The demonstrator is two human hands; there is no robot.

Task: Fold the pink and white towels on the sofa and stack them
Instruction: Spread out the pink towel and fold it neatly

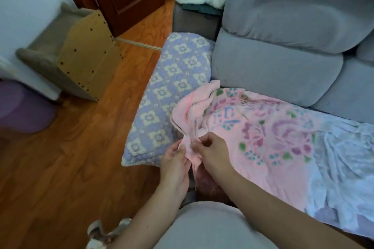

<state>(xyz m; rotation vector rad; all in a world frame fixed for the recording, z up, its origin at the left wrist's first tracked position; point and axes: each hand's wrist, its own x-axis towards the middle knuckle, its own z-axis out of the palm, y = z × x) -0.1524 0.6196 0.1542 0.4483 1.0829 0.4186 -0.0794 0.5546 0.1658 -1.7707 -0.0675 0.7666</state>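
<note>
- The left hand has its fingers curled round a bunched corner of the pink towel, pinching the cloth from the left.
- The right hand pinches the same corner just beside the left; its thumb and fingers are bent in on the fabric, and the two hands almost touch.
- From the fingers the plain pink towel rises in crumpled folds, away from the person.
- To the right of the fingers a pink floral towel lies spread flat on the grey sofa.
- Farther right of the fingers a white towel lies rumpled on the seat, its edge touching the floral one.
- Left of the fingers and just beyond them rests a lilac and cream patterned cushion, at the sofa's end.
- Below the fingers lies the wooden floor.
</note>
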